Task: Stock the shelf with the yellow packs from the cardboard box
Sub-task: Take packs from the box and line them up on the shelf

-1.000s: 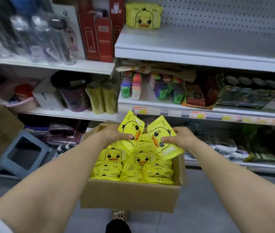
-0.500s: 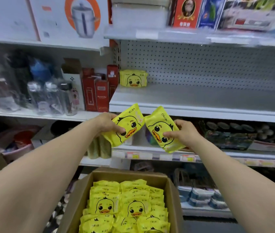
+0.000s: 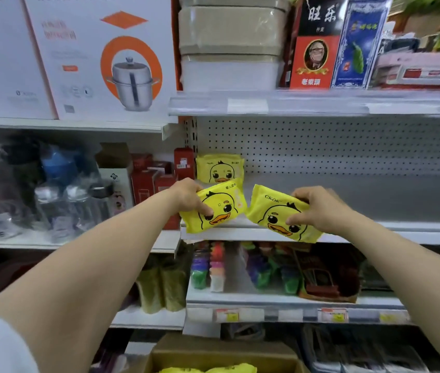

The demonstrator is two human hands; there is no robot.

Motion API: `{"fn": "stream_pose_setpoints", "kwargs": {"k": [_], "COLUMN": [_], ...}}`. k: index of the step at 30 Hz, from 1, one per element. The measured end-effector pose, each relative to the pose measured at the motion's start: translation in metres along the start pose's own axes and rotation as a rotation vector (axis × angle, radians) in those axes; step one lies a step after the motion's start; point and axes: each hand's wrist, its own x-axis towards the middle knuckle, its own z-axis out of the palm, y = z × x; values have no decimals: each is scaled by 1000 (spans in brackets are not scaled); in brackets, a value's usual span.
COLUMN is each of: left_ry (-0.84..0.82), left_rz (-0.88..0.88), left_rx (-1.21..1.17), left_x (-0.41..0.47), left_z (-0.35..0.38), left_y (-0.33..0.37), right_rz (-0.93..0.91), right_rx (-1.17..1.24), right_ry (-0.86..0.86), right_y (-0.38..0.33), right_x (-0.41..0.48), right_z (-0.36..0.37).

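As left hand (image 3: pixel 186 193) and right hand (image 3: pixel 321 208) pinched separate yellow packs (image 3: pixel 222 211), shelving them at the stocked pack's (image 3: pixel 218 168) four o'clock seemed next.

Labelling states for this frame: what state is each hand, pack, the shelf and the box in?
left hand: grips left pack.
right hand: grips right pack.
left pack: held tilted at the shelf's front edge.
right pack: held tilted at the shelf's front edge.
shelf pack: upright at the shelf's back left.
shelf: holds one pack.
cardboard box: open, yellow packs inside.
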Motion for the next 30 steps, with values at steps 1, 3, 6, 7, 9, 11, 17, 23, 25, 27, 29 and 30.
{"fn": "stream_pose_setpoints", "kwargs": {"k": [1, 3, 6, 7, 9, 11, 17, 23, 25, 27, 29, 30], "left_ry": [18, 67, 41, 24, 4, -2, 55, 176, 224, 275, 319, 335], "left_rz": [3, 12, 37, 45, 80, 126, 230, 303, 307, 322, 331, 330], "left_rx": [24, 57, 34, 58, 156, 200, 272, 292, 295, 328, 364, 371], "left_x": [9, 27, 60, 71, 93, 113, 172, 215, 226, 234, 240, 243], "left_z": [-2, -5, -8, -7, -5, -2, 0, 3, 6, 7, 7, 6], "left_y": [1, 2, -2, -4, -7, -9, -12, -14, -17, -19, -20, -20], "right_rz": [-9, -39, -68, -71, -63, -46, -21, -7, -6, -5, -4, -7], "right_rx": [-40, -129, -212, -222, -230, -220, -213, -265, -278, -306, -326, -332], "right_ry": [-7, -17, -7, -7, -24, -42, -115, -158, -184, -189, -179, -171], "right_y": [-1, -5, -8, -8, -7, -2, 9, 14, 15, 16, 16, 15], "right_x": [10, 28, 55, 65, 81, 96, 127, 149, 152, 154, 155, 156], "right_z": [0, 1, 7, 10, 16, 22, 42, 41, 38, 37, 39, 41]}}
